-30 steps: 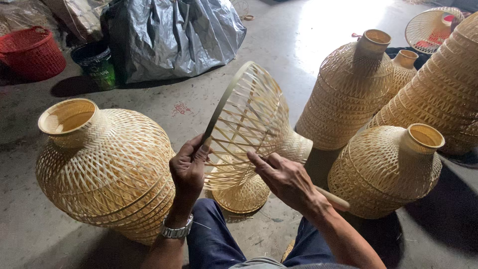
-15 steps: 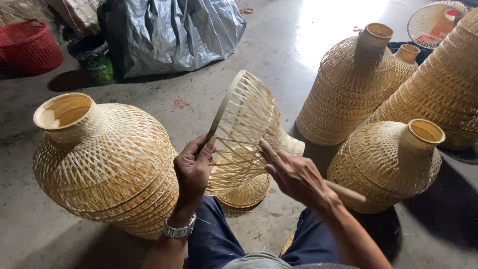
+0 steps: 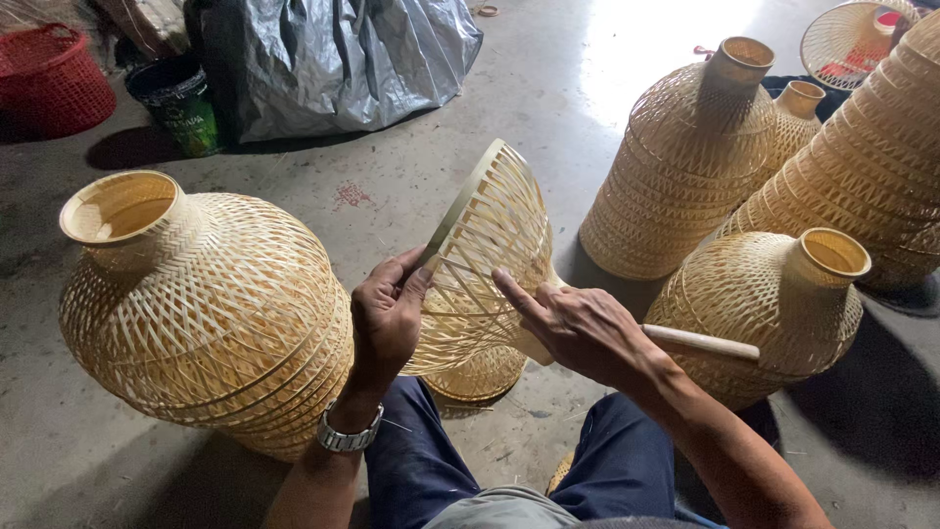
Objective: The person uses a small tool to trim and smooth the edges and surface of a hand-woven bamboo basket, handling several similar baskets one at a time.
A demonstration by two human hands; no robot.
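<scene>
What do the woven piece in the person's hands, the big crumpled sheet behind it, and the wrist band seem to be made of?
The pale, bell-shaped woven lampshade looks like split bamboo or rattan, unvarnished: thin flat strips in an open lattice. The crumpled grey sheet seems plastic film or foil, judging by its glossy creases. The silver wristwatch band on the left hand looks like polished metal links.

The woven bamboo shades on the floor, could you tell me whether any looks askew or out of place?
Yes: the large woven shade beside the left hand lies tipped on its side, neck pointing up-left, while the others stand upright.
</scene>
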